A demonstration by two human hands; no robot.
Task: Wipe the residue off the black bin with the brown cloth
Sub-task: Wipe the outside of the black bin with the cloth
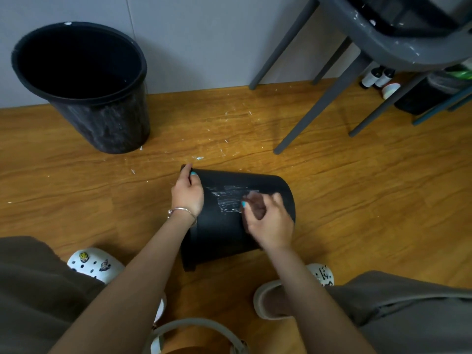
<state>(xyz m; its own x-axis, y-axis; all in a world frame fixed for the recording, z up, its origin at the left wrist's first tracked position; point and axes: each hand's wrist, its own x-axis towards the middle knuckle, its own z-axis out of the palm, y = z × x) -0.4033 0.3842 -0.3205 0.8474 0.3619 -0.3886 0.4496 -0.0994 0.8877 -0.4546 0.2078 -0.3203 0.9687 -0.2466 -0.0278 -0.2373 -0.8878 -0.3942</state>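
Black bin (229,226) lies on its side mid-floor (357,200), left hand (187,192) gripping its rim to stop it rolling, right hand (268,221) pinching the brown cloth (256,205) against the white residue (227,200).

Your right hand (268,221) is motion-blurred and hides most of the brown cloth (255,204). The chair (383,44) and the bottles (378,77) beneath it are partly cut off.
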